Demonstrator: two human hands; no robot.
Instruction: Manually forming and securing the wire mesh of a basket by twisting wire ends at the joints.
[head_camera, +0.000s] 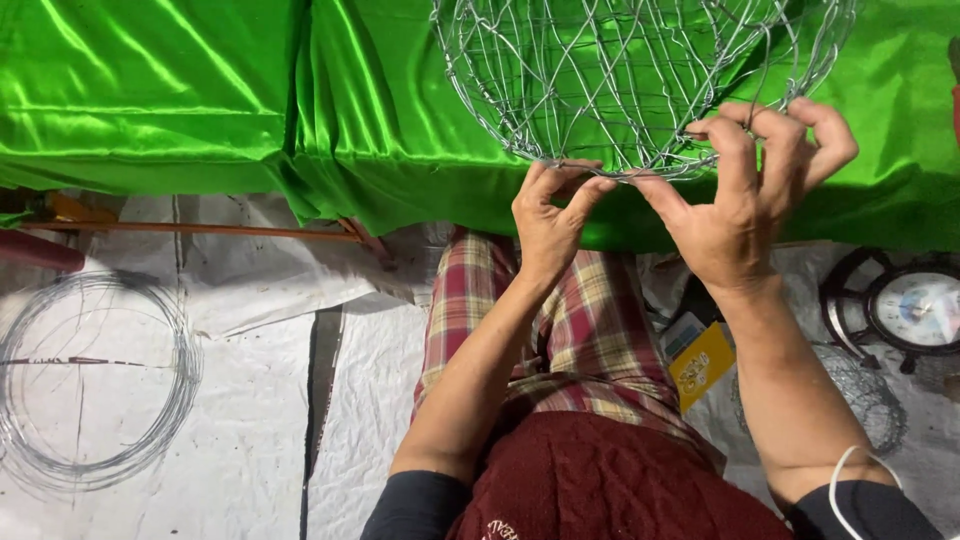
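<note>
While both hands work the lower rim of the wire basket (640, 75), lying on the green cloth (200, 90), left hand (548, 215) fingers pinch the rim wire; right hand (745, 190) fingers clamp it alongside. Best to keep the pinch points close, twisting tight.

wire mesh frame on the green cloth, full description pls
The wire mesh frame is a rounded, open lattice of thin silvery wire, strands crossing irregularly, with a rim wire along its near edge. It rests on shiny green satin cloth, its top cut off by the picture. The left hand and right hand both pinch the near rim.
</note>
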